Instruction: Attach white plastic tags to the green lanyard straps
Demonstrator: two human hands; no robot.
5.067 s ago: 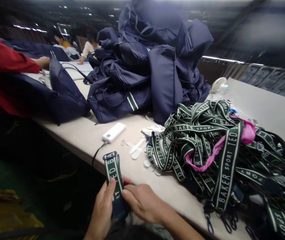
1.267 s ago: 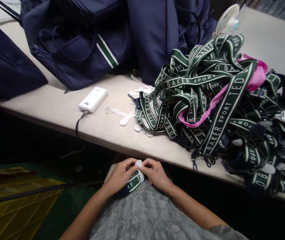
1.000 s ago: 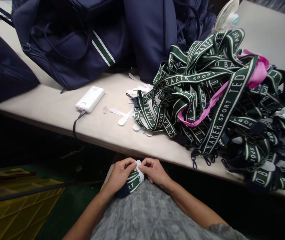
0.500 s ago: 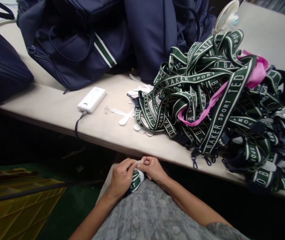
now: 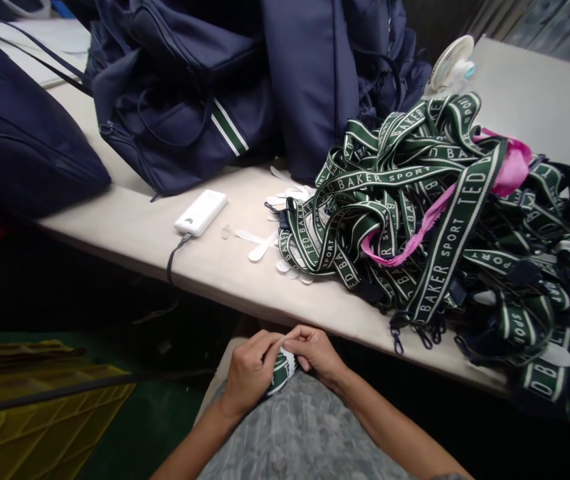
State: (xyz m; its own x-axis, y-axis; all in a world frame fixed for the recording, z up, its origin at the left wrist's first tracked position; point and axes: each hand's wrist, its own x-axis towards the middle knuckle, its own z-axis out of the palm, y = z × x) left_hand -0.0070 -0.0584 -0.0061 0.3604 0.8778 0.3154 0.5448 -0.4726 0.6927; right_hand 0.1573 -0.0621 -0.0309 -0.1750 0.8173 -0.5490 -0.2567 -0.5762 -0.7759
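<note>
- Left hand [image 5: 249, 373], right hand [image 5: 315, 351]: fingertips pinched shut on folded green-and-white woven strap [image 5: 281, 369], in lap below beige table [image 5: 129, 227].
- Risk: fold may spring open if the pinch slackens.

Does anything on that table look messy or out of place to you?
Yes. One pink strip runs through the tangled pile of green straps, the only piece of that colour. Small white tabs lie scattered loose beside the white power bank, whose cable hangs over the table edge.
</note>
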